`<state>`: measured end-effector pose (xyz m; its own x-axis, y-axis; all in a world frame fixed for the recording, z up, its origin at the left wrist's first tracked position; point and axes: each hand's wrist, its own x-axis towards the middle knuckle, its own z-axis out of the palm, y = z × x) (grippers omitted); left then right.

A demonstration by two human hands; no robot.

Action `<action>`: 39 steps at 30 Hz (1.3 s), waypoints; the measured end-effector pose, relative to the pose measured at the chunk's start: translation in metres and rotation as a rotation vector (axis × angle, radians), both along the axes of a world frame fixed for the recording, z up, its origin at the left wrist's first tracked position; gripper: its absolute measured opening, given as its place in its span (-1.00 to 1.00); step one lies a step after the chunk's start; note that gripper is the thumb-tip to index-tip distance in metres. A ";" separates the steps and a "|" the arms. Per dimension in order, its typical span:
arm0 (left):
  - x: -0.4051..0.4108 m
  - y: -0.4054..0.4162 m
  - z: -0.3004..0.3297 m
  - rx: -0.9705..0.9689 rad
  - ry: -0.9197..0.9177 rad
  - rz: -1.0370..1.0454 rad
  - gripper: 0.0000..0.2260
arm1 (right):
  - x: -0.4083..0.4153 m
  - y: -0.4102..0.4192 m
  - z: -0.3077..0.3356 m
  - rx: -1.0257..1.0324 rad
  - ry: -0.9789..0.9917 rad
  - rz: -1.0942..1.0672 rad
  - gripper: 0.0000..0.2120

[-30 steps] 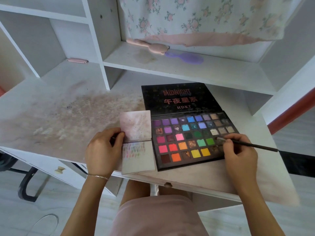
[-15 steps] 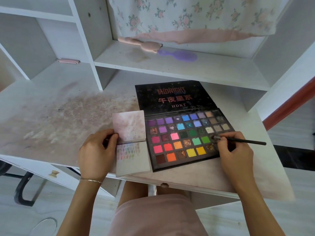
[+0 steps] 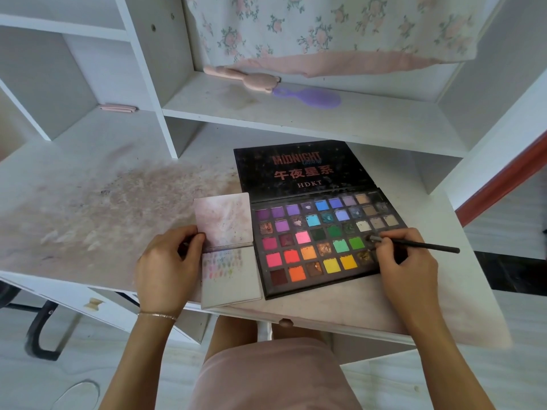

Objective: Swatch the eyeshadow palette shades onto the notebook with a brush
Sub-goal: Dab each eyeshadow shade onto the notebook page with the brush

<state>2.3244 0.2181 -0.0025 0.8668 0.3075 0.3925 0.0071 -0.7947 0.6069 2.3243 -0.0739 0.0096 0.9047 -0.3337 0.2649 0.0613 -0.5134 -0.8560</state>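
Observation:
An open black eyeshadow palette (image 3: 319,238) lies on the desk, its lid flat behind it and many coloured pans in rows. Left of it lies a small open notebook (image 3: 229,279) with several pale colour swatches on its near page. My left hand (image 3: 167,267) grips the notebook's left edge at the fold. My right hand (image 3: 405,267) pinches a thin black brush (image 3: 426,246), whose tip rests on a dark pan at the right end of the palette's third row. My right hand covers the palette's near right corner.
The white desk (image 3: 88,202) is stained pinkish brown to the left. On the shelf behind lie a pink brush (image 3: 242,76) and a purple hairbrush (image 3: 310,97) under floral cloth (image 3: 325,31). A small pink item (image 3: 117,108) sits in the left cubby.
The view has shifted slightly. My right hand and the brush tip stay over the same right-hand pans, with only small movement. My left hand keeps its hold on the notebook.

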 end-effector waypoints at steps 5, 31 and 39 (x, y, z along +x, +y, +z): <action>-0.001 0.000 0.000 -0.003 0.000 -0.002 -0.91 | -0.001 0.001 0.001 0.013 -0.008 -0.020 -0.84; -0.001 0.001 0.001 -0.009 0.008 0.015 -0.92 | -0.026 0.125 0.000 -0.044 0.004 0.470 -0.94; -0.001 0.002 0.000 0.000 -0.001 0.009 -0.92 | -0.026 0.127 0.001 -0.117 0.002 0.470 -0.93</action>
<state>2.3234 0.2201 -0.0024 0.8635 0.3154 0.3936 0.0135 -0.7945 0.6071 2.2985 0.0529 0.0103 0.9509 0.1434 0.2743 0.3081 -0.5233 -0.7945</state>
